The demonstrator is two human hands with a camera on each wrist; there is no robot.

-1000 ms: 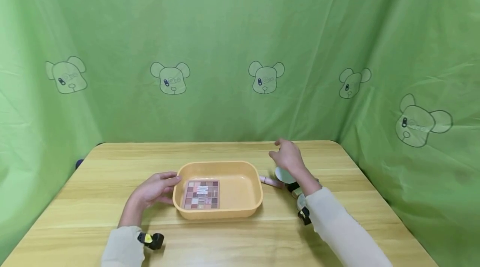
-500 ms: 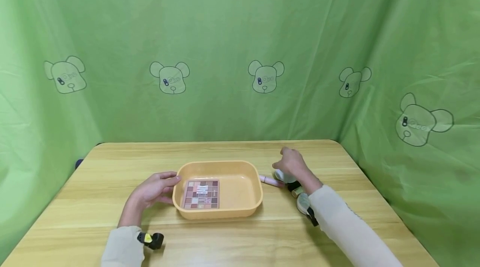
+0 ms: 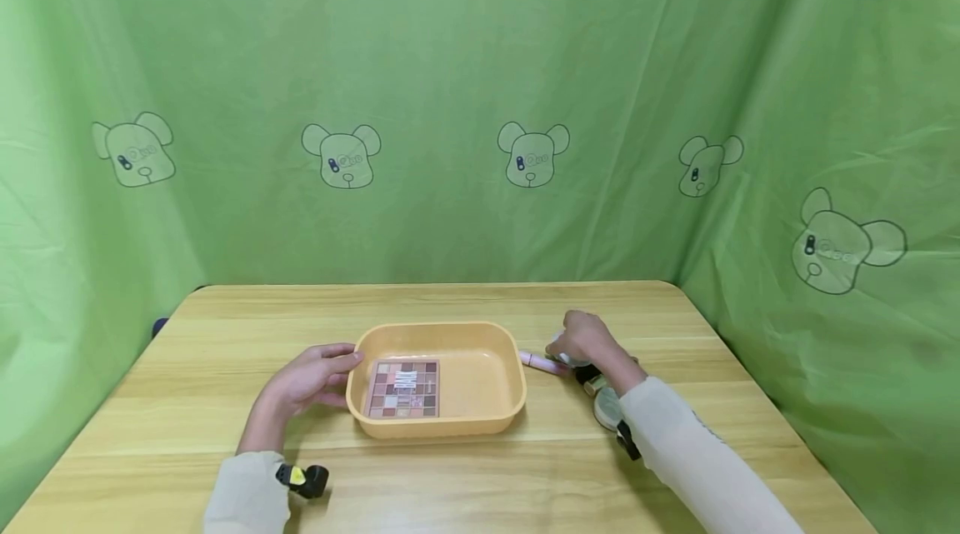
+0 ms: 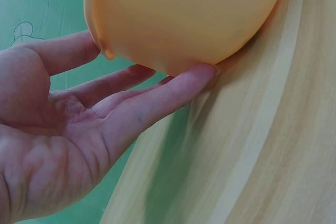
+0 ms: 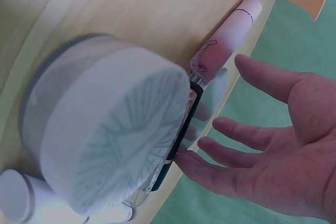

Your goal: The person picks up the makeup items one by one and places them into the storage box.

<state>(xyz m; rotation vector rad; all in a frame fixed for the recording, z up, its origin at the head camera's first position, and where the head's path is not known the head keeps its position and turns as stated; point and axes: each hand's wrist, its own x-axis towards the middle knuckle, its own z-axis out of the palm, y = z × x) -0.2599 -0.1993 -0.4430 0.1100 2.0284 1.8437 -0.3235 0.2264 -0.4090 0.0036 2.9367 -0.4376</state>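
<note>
My left hand [image 3: 315, 376] holds the left end of a yellow-orange plastic tray [image 3: 480, 424], thumb at the rim. In the left wrist view, its fingers [image 4: 157, 100] lie along the tray's outer wall. An eyeshadow palette [image 3: 402, 390] lies inside, at the left. To the tray's right, my right hand [image 3: 588, 340] is low over a pale round item [image 3: 558, 351], partly covering it. The right wrist view shows the thumb apart from the loosely extended fingers, whose tips are beside a dark-edged item [image 5: 184, 127]. Whether they touch it, I cannot tell.
A pink tube [image 3: 543, 363] lies between the tray and my right hand. Nearer me are a black-and-gold item [image 3: 592, 381] and a round jar [image 3: 607, 407] with a patterned lid. A white-capped tube [image 5: 31, 198] lies beside the jar. Green curtains surround the wooden table [image 3: 450, 484].
My right hand has lowered and come slightly nearer, over the pale round item. The left hand, tray and palette have stayed in place.
</note>
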